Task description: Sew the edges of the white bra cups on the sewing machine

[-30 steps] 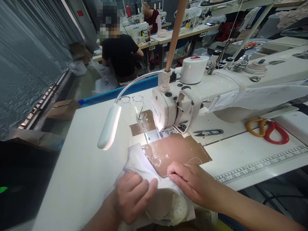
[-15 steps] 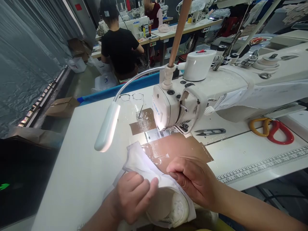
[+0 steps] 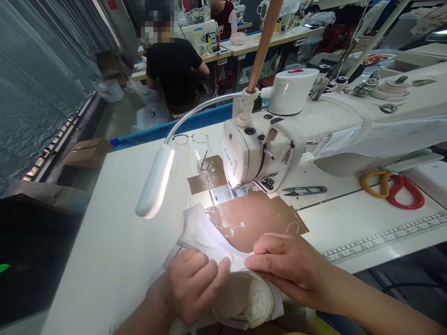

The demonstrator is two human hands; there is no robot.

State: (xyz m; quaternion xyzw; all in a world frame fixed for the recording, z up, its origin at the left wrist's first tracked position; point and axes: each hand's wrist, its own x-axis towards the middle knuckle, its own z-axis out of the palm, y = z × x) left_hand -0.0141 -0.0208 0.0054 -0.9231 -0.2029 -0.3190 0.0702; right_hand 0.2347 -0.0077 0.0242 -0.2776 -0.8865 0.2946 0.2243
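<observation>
A white fabric piece with a rounded padded cup (image 3: 240, 298) lies at the near edge of the sewing table (image 3: 115, 242). My left hand (image 3: 193, 284) is curled over its left side, fingers closed on the cloth. My right hand (image 3: 289, 267) pinches the fabric's upper edge between thumb and fingers. Just beyond my hands is a brown taped patch (image 3: 258, 216) on the table, in front of the needle area of a white sewing machine (image 3: 279, 139).
A gooseneck lamp (image 3: 155, 181) hangs over the table's left. Eyeglasses (image 3: 190, 138) lie behind it. Thread snips (image 3: 305, 190) and red-and-yellow scissors (image 3: 393, 190) rest to the right, above a printed ruler (image 3: 384, 239). A person in black (image 3: 174, 70) sits at another machine behind.
My right hand shifted slightly along the fabric's upper edge, fingers flattening into a pinch. My left hand kept its grip. The view tilted a little.
</observation>
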